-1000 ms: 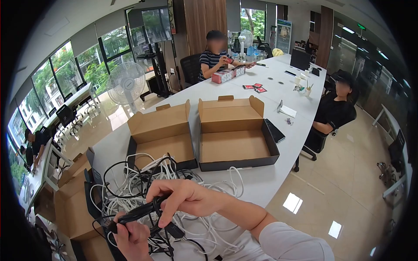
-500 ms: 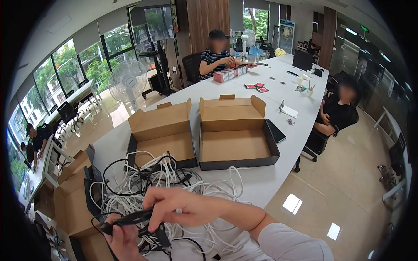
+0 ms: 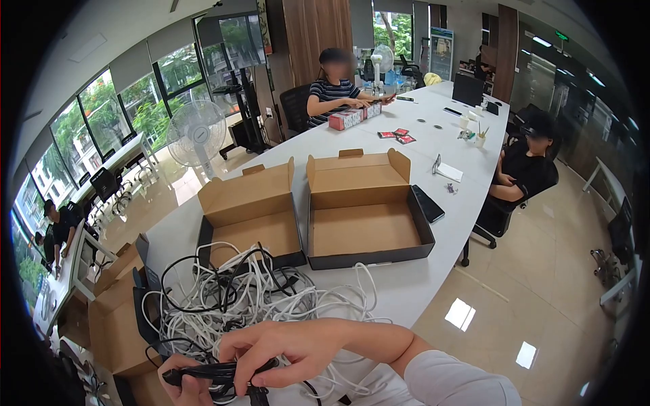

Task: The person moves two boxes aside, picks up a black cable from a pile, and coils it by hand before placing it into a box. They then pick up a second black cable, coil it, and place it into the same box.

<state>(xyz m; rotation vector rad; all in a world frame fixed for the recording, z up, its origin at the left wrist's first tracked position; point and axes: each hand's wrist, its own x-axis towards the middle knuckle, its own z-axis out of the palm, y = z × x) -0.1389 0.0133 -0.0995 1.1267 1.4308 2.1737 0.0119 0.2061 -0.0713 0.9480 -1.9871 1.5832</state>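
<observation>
My left hand (image 3: 184, 384) is at the bottom left, closed on one end of a folded bundle of black cable (image 3: 211, 371). From above, my right hand (image 3: 288, 348) has its thumb and fingers closed around the other end of that bundle. A dark end piece, possibly a plug, hangs below the right fingers. Right behind both hands lies a tangled heap of white cables (image 3: 196, 318), with a few black cables running through it. Part of the bundle is hidden by my fingers.
Two open cardboard boxes, the left box (image 3: 254, 233) and the right box (image 3: 362, 227), stand behind the heap. Another open box (image 3: 118, 331) is at the left. A black phone-like slab (image 3: 428, 204) lies beside the right box. Two people sit around the white table (image 3: 420, 271).
Both hands have shifted slightly downward in view with the black cable bundle. The bundle now lies more level, and the right hand stays closed on it. The seated people's heads have turned.
</observation>
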